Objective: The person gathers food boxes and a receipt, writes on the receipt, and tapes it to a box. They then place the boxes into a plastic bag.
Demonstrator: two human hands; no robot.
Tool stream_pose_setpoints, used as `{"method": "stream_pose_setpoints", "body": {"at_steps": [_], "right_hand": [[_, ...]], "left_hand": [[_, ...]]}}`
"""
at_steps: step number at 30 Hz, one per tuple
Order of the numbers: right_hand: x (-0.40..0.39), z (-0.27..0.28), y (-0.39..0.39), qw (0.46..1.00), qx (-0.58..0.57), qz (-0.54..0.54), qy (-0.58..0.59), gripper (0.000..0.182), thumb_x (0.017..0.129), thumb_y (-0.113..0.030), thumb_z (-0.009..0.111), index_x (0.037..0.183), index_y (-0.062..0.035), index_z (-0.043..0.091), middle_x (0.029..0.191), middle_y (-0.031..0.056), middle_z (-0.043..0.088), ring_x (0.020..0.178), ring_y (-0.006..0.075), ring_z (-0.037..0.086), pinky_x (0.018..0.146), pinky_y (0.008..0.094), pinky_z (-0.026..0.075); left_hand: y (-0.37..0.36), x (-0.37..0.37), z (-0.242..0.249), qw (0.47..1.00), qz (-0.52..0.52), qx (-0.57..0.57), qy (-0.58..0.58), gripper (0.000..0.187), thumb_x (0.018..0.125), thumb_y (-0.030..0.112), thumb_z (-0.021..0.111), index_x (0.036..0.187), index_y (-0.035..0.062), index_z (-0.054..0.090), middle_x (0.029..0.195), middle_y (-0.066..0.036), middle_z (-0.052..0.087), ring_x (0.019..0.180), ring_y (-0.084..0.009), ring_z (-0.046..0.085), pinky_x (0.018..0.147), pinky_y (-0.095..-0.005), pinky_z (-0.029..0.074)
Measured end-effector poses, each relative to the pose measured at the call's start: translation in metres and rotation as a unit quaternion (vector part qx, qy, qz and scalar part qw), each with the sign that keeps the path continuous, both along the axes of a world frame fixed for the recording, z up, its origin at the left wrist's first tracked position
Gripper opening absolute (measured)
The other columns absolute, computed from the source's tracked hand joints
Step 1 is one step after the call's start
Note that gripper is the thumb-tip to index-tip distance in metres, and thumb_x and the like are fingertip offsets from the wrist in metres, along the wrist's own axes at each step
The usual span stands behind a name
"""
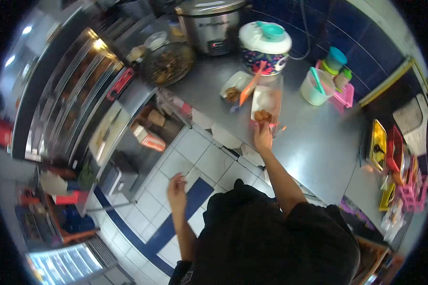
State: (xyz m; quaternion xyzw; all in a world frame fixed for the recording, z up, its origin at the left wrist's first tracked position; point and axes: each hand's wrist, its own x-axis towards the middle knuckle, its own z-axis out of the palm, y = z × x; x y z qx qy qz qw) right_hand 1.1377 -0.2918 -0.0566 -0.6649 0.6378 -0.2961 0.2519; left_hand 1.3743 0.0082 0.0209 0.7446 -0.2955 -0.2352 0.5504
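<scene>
On the steel counter (304, 152), an open white takeaway box (266, 99) holds some browned food pieces (262, 115) at its near end. My right hand (263, 137) is closed at that near end, against the food and the box edge; what its fingertips grip is too small to make out. Away from the counter, my left hand (177, 187) hangs over the tiled floor with its fingers curled and blurred. Beside the box lie an orange utensil (246, 92) and a small white tray (237, 85) with brown food.
A rice cooker (214, 31), a floral pot (265, 50) and a dark pan of food (169, 64) stand along the back. To the right are a white tub (316, 88) and coloured baskets (394, 149). A glass display case (76, 85) is at left.
</scene>
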Motion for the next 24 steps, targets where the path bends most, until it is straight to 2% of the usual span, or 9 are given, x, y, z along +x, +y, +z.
{"method": "stream_pose_setpoints", "body": {"at_steps": [3,5,7,9,12,18,19,22,24], "right_hand": [[-0.036,0.001,0.008,0.993,-0.024,-0.078,-0.088,0.034,0.096,-0.03,0.057,0.117,-0.0035,0.051,0.11,0.0258,0.063,0.098,0.0448,0.062,0.085,0.0481,0.05],[-0.061,-0.016,0.006,0.99,-0.09,-0.101,-0.045,0.034,0.097,-0.03,0.051,0.117,-0.0027,0.051,0.11,0.0217,0.062,0.1,0.0419,0.06,0.088,0.0488,0.048],[-0.081,0.011,0.012,0.991,-0.026,-0.123,-0.04,0.033,0.096,-0.028,0.052,0.118,-0.0026,0.051,0.112,0.0214,0.063,0.102,0.0411,0.06,0.09,0.0488,0.048],[-0.109,0.014,0.01,0.992,-0.013,-0.126,-0.005,0.031,0.093,-0.022,0.052,0.118,-0.0033,0.052,0.11,0.0216,0.066,0.103,0.041,0.062,0.09,0.0502,0.048],[-0.15,0.002,0.01,0.988,0.024,-0.146,-0.043,0.029,0.093,-0.021,0.052,0.116,-0.0042,0.052,0.102,0.022,0.068,0.097,0.0425,0.064,0.086,0.0511,0.05],[-0.215,0.019,0.038,0.973,0.024,-0.23,0.009,0.025,0.096,-0.019,0.046,0.116,-0.0076,0.052,0.102,0.0186,0.069,0.095,0.0412,0.065,0.082,0.0499,0.051],[-0.228,0.022,0.044,0.972,0.031,-0.234,0.012,0.025,0.096,-0.021,0.045,0.117,-0.0082,0.052,0.104,0.017,0.069,0.096,0.0404,0.064,0.082,0.0495,0.051],[-0.269,0.023,0.064,0.964,0.048,-0.262,0.007,0.027,0.097,-0.024,0.044,0.118,-0.0097,0.054,0.106,0.014,0.069,0.099,0.0388,0.064,0.085,0.0483,0.05],[-0.298,0.022,0.074,0.958,0.032,-0.286,-0.007,0.026,0.097,-0.023,0.044,0.118,-0.01,0.055,0.108,0.0146,0.069,0.1,0.039,0.064,0.085,0.0479,0.05]], "left_hand": [[-0.084,-0.026,-0.014,0.989,-0.124,0.058,0.054,0.027,0.095,0.017,0.063,0.118,0.0034,0.064,0.091,-0.005,0.066,0.081,-0.0116,0.06,0.072,-0.0265,0.049],[-0.145,-0.036,-0.013,0.975,-0.216,0.031,-0.039,0.028,0.092,0.014,0.064,0.119,0.005,0.064,0.089,-0.007,0.067,0.08,-0.0185,0.064,0.071,-0.0293,0.051],[-0.206,-0.027,-0.02,0.937,-0.248,0.092,-0.229,0.036,0.09,0.007,0.061,0.125,0.0061,0.06,0.102,-0.014,0.067,0.092,-0.0296,0.064,0.082,-0.0354,0.05],[-0.267,-0.012,-0.055,0.89,-0.218,-0.076,-0.393,0.047,0.087,0.003,0.059,0.133,0.0087,0.055,0.118,-0.018,0.062,0.109,-0.0369,0.057,0.096,-0.0458,0.044],[-0.327,0.011,-0.057,0.79,-0.314,-0.019,-0.527,0.052,0.088,0.006,0.059,0.139,0.0107,0.049,0.127,-0.017,0.057,0.119,-0.0358,0.051,0.102,-0.0514,0.037],[-0.376,0.004,-0.071,0.728,-0.378,-0.087,-0.566,0.029,0.087,0.012,0.061,0.115,0.0041,0.066,0.115,-0.017,0.063,0.111,-0.0378,0.054,0.101,-0.0509,0.038],[-0.375,-0.018,-0.059,0.738,-0.357,-0.092,-0.565,0.024,0.077,0.009,0.067,0.1,0.0042,0.071,0.112,-0.012,0.066,0.117,-0.0328,0.054,0.101,-0.0513,0.04],[-0.383,-0.066,-0.055,0.663,-0.4,-0.231,-0.589,0.025,0.078,0.01,0.066,0.102,0.0032,0.07,0.109,-0.013,0.067,0.114,-0.0322,0.057,0.097,-0.0519,0.042],[-0.365,-0.105,-0.057,0.647,-0.411,-0.159,-0.622,0.023,0.081,0.014,0.068,0.101,0.0042,0.071,0.105,-0.012,0.069,0.107,-0.0325,0.061,0.092,-0.0531,0.044]]}}
